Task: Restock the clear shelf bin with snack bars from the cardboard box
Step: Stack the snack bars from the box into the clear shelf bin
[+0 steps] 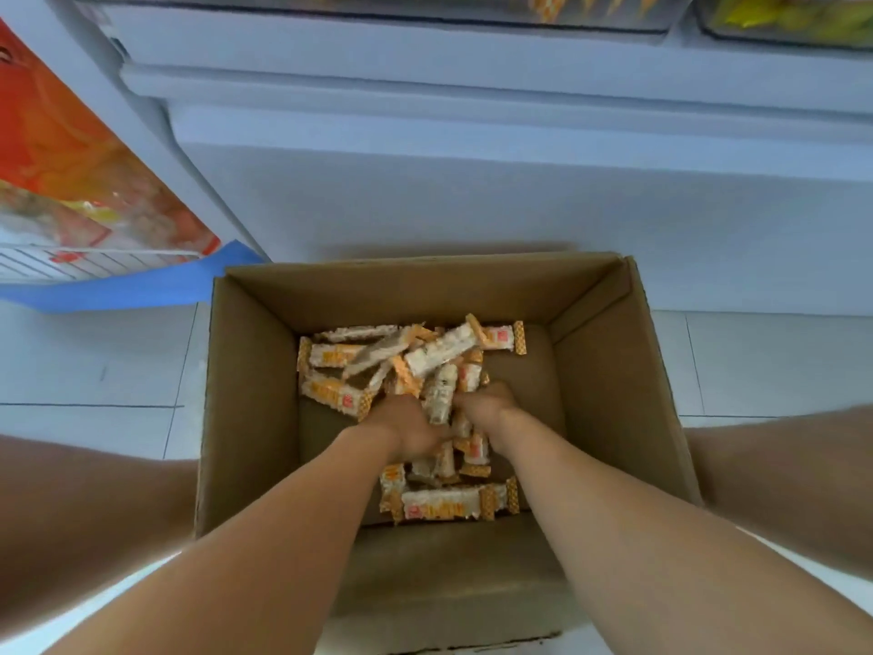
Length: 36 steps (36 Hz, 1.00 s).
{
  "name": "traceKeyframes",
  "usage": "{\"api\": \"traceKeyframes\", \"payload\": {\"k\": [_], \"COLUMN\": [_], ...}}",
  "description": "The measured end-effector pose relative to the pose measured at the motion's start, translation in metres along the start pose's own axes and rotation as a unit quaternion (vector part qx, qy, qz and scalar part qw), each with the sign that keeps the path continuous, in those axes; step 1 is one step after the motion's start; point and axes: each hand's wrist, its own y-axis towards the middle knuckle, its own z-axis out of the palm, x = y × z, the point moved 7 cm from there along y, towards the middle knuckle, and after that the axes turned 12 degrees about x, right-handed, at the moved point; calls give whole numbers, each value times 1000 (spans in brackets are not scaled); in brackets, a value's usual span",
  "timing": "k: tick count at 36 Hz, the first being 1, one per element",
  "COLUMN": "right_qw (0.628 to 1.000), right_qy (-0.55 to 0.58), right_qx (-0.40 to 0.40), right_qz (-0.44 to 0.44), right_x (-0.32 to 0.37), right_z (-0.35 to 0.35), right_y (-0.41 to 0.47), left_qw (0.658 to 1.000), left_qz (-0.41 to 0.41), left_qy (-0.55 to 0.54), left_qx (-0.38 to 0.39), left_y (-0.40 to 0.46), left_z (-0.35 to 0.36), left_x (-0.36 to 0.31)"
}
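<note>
An open cardboard box [255, 371] stands on the floor below me. Several white and orange wrapped snack bars [439, 349] lie in a loose pile on its bottom. Both arms reach down into the box. My left hand [408, 425] and my right hand [486, 401] are side by side in the middle of the pile, their fingers curled down round bars between them. The fingertips are hidden among the wrappers. The clear shelf bin [543, 11] with similar bars shows at the very top edge.
A white shelf unit [472, 111] rises behind the box. A second clear bin [784, 21] with yellow-green packets sits at the top right. Orange snack bags [71, 148] hang on a rack at the left. My knees flank the box on the tiled floor.
</note>
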Motion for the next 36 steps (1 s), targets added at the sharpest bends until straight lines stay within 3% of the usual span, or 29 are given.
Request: {"api": "traceKeyframes", "payload": {"k": [5,9,14,17,22,26,29,36], "right_qw": [995,967,949,948,926,912,880,811], "right_qy": [90,175,139,75,82,106,165,259], "right_qx": [33,162,190,135,147,199,255,247], "right_qz": [-29,-87,-210,-277,-338,-342,-365,-463], "right_x": [8,27,64,90,130,158,177,211], "right_z": [-17,-22,-36,-47,-71,-93,-96,-101], "right_y": [-11,-48,-98,-137,-225,-299,-347,-387], "left_qw": [970,936,865,860,851,874,878,815], "left_qz": [26,59,154,221,285,310,326,422], "left_qy": [-242,-346,-478,-460,-433,-368,-340,-389], "left_qx": [29,15,9,-14,-81,-72,-87,-82], "left_y": [-6,-28,-67,-102,-178,-252,-300,-341], "left_z": [4,-8,-27,-44,-89,-125,-139,-149], "left_x": [-5,-19,-55,-84,-102,-110,-119,-141]}}
